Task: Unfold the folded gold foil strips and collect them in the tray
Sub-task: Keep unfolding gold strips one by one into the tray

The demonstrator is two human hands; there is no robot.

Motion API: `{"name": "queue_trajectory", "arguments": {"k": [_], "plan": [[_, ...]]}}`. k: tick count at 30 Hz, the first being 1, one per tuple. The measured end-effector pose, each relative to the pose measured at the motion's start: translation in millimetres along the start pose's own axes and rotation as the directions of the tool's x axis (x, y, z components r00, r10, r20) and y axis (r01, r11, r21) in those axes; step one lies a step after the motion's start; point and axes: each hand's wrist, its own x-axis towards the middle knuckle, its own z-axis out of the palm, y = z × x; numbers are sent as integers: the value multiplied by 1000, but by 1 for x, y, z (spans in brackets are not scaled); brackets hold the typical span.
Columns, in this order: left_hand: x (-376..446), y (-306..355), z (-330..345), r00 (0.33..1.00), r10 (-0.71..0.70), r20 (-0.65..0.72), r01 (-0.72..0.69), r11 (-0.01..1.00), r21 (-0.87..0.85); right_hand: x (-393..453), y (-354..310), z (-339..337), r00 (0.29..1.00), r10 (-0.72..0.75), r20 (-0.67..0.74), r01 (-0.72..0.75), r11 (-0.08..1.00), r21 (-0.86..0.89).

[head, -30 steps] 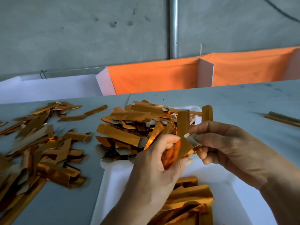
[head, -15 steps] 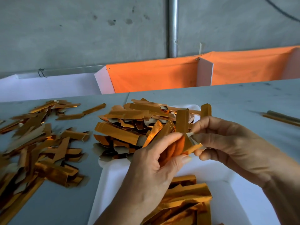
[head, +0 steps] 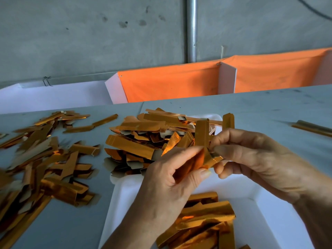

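Broadly, the grey counter [head: 260,108] runs under everything, and the white tray [head: 269,221] sits directly below both hands, its near part already holding a layer of flattened gold strips [head: 206,218]. Beyond the hands, a heap of gold strips [head: 143,137] overlaps the tray's far rim, and a looser scatter of strips [head: 45,168] lies on the counter well out past the left hand. Between the two hands is the folded strip [head: 201,139] being worked: one leg stands nearly upright above the fingertips, the other slants down into the left hand [head: 167,186], which pinches it between thumb and forefinger. The right hand [head: 255,162] pinches the crease from the opposite side (fingertips almost touching the left's). Opening it probably means drawing the hands apart along that bend, then lowering the strip straight down into the tray.
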Motion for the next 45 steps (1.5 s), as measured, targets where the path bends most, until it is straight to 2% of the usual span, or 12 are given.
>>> {"name": "queue_trajectory", "arguments": {"k": [4, 12, 17, 19, 20, 24, 27, 36, 45], "plan": [[0, 0, -2, 1000, 20, -12, -20, 999, -37, -3, -2, -4, 994, 13, 110, -21, 997, 72], [-1, 3, -3, 999, 49, -15, -49, 999, -8, -3, -2, -2, 997, 29, 75, -31, 999, 23], [-2, 3, -1, 998, 60, 15, -61, 989, 138, 0, 0, 4, 998, 54, 11, -51, 980, -193], [-1, 3, 0, 998, 58, 20, -61, 978, 198, 0, 0, 3, 998, 66, -4, -65, 975, -212], [-1, 3, 0, 998, 67, 19, -69, 975, 210, -1, 0, 3, 997, 72, 6, -70, 984, -165], [-1, 5, -2, 998, 66, -20, -61, 983, 173, -3, 0, -3, 991, 90, 97, -109, 971, 214], [-2, 7, -3, 997, 64, -36, -58, 988, 144, -1, 3, -6, 984, 96, 153, -141, 938, 316], [-1, 7, -2, 996, 90, 12, -90, 983, 157, 1, 6, -7, 971, 186, 152, -222, 937, 269], [-3, 6, -2, 996, 87, 11, -87, 981, 172, 2, 4, -3, 976, 178, 126, -203, 953, 226]]}}
